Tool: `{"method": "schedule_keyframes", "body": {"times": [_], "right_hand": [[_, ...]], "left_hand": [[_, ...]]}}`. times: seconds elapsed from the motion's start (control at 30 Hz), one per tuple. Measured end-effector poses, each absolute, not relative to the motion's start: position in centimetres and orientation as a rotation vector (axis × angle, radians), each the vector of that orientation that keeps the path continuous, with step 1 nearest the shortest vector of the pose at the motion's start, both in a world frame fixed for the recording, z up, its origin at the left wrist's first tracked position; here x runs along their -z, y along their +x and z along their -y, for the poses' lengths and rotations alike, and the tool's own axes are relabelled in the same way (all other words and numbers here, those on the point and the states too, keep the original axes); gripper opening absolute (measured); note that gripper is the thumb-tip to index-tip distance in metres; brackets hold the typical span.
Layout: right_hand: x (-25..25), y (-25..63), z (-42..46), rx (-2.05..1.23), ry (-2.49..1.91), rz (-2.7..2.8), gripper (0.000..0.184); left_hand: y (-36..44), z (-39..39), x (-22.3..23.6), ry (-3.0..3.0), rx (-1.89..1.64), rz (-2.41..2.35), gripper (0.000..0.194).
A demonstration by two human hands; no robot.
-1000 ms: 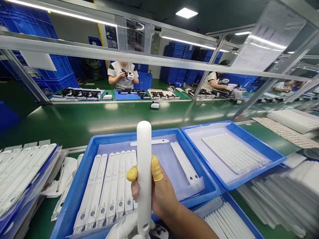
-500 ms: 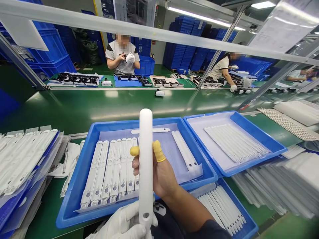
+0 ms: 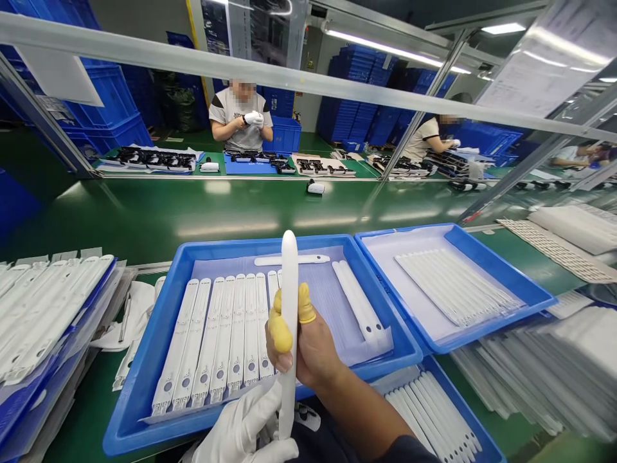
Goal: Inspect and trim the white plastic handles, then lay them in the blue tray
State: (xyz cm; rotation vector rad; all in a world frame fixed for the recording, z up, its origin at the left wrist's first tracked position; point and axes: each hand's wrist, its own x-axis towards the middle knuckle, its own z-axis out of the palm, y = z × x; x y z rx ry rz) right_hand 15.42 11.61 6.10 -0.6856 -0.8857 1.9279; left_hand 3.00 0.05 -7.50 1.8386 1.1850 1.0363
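white strip [image 3: 290,289] is pinched by the right hand [image 3: 311,347] over a blue tray [image 3: 139,366], left hand [image 3: 238,424] gloved, close by, seemingly touching the strip's lower end

No legible lettering at this assembly line: the printed sheets [image 3: 544,61] hanging overhead, the wall poster [image 3: 255,32] beyond the bench [image 3: 144,218] and the chest print on a co-worker's shirt [image 3: 238,117] are all too small or blurred to read.
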Motion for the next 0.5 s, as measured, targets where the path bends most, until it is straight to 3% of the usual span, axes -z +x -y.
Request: {"method": "schedule_keyframes", "body": {"times": [0.2,0.33,0.5], "right_hand": [[-5.3,16.2,-13.4,-1.728,-0.866,0.904,0.056],[-2.5,19.0,-18.9,-1.331,-1.54,1.118,0.034],[2.4,22.6,-21.9,-1.295,-1.919,1.248,0.035]], "left_hand": [[2.4,-2.4,4.5,1.772,-0.813,-1.127,0.059],[2.1,-5.8,2.4,1.905,-0.706,-1.151,0.058],[5.1,-10.8,2.8,2.379,-0.33,-1.023,0.055]]}}
